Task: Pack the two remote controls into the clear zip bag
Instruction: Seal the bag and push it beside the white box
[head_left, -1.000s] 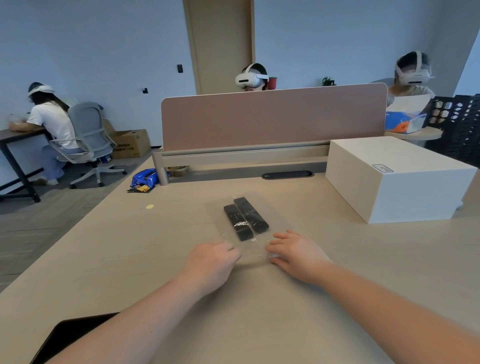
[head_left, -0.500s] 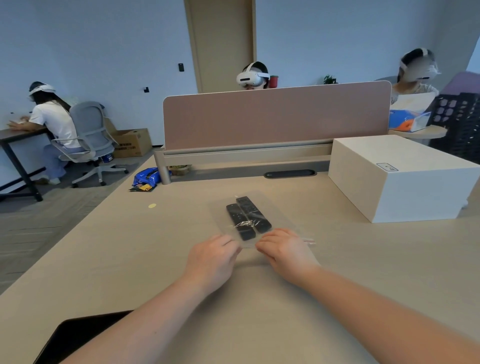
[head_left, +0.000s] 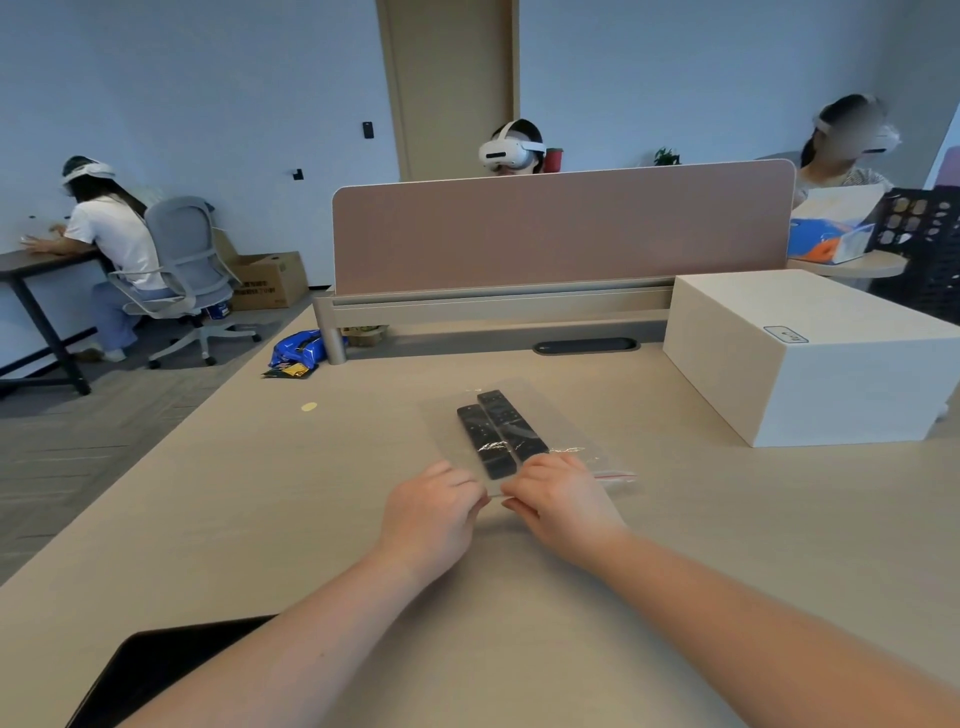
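- The clear zip bag (head_left: 524, 415) lies flat on the pale wood-grain desk (head_left: 260, 519) at the centre of the frame, with the two remote controls (head_left: 500, 432) inside it, side by side, slim, black and rectangular, running away from the person.
- The left hand (head_left: 434, 512) and right hand (head_left: 561, 501) sit close together at the bag's near edge, their fingertips pinching the plastic there; a short gap of bag shows between them.
- A red line of the zip strip (head_left: 615, 475) shows at the bag's near right corner, just right of the right hand.
- Open desk surface spreads to the left of the bag and toward the bottom of the frame; the desk's left edge runs diagonally from lower left up toward the centre.
- A white rectangular box (head_left: 810, 364) stands at the right of the frame, apart from the bag; a small label (head_left: 785, 333) on its top is too small to read.
- A pinkish-brown fabric divider panel (head_left: 561, 228) with rounded corners closes off the far edge of the desk.
- A dark flat object (head_left: 156, 670) lies at the lower left corner, partly covered by the left forearm.
- A small yellow round spot (head_left: 309, 407) sits on the desk left of the bag.
- A cardboard box (head_left: 270, 280) on the floor at the upper left bears print I cannot read.
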